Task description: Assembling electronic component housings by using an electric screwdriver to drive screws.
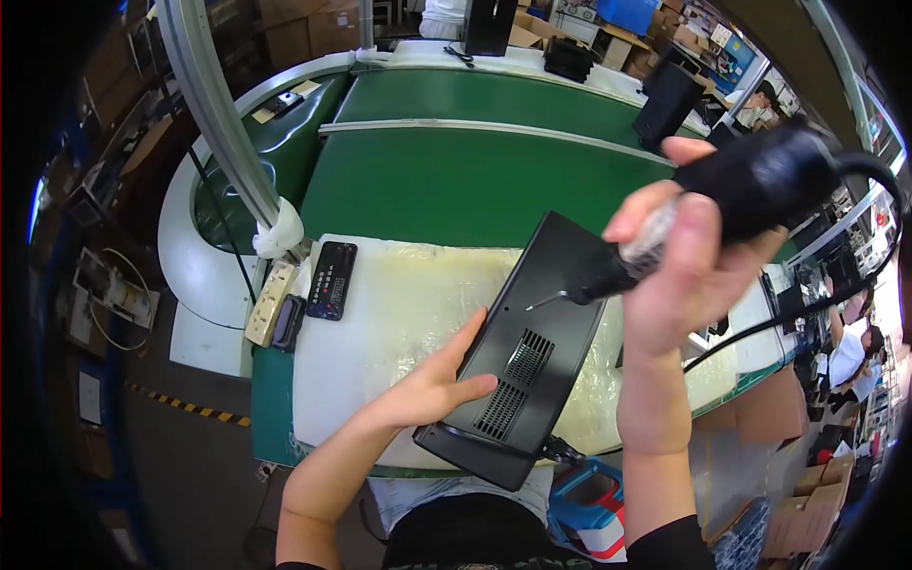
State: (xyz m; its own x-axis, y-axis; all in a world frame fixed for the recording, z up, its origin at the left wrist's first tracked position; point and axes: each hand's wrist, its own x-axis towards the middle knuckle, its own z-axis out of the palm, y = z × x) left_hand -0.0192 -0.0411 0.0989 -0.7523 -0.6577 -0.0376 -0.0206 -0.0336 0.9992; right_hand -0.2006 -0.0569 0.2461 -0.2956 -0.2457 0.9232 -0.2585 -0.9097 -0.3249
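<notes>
A flat black casing (pixel 518 351) with two slotted vent grilles lies at a slant on the pale padded mat (pixel 399 285). My left hand (pixel 432 385) grips its left edge, thumb on top and the fingers along the side. In my right hand (pixel 679 256) is a black corded electric screwdriver (pixel 750 185), held tilted above the casing. Its thin bit (pixel 548 301) points left and down toward the casing's upper part, near a small hole; whether the tip touches cannot be told. A cable (pixel 562 450) shows at the casing's lower right edge.
Left on the mat lies a black remote control (pixel 332 280), beside a cream power strip (pixel 272 304). A metal post (pixel 218 104) rises there. Beyond runs a green conveyor belt (pixel 456 180). The screwdriver's cord (pixel 807 316) loops down at the right. A blue and red container (pixel 589 508) stands below the table edge.
</notes>
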